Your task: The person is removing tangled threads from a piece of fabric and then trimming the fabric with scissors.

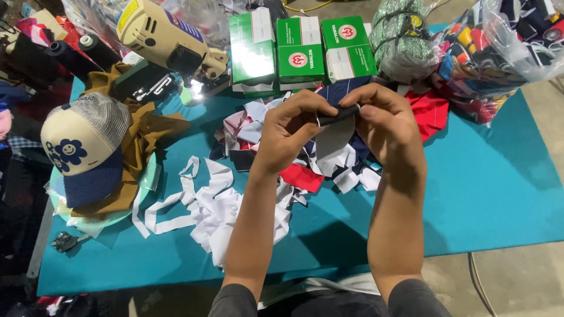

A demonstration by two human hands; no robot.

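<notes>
I hold a small dark strip (339, 111) of cloth up between both hands, above the middle of the surface (487, 188). My left hand (291, 132) pinches its left end, fingers closed on it; my right hand (385, 120) clamps the right end the same way, thumb and fingers pressed together over the cloth. A pale piece (335, 138) hangs below the strip; I cannot tell if it is joined to it.

Directly beneath my hands lies a scrap pile (311, 167) of white, navy and red offcuts. At seven o'clock from it, white strips (205, 205) trail toward me in loops. At two o'clock a red piece (432, 111) lies flat.

At twelve o'clock stand three green boxes (299, 50) in a row. At eleven o'clock sits a cream cutter (164, 38) with a lit lamp. At one o'clock a netted bundle (402, 41), and beyond it at two o'clock clear bags (505, 53) stuffed with coloured cloth.

At nine o'clock a cap (85, 147) rests on brown fabric (144, 138). At eight o'clock small snips (64, 240) lie at the edge.

Judging by the heap, a good many pieces are already cut, and this strip is only one in hand; the full bags suggest plenty left.
</notes>
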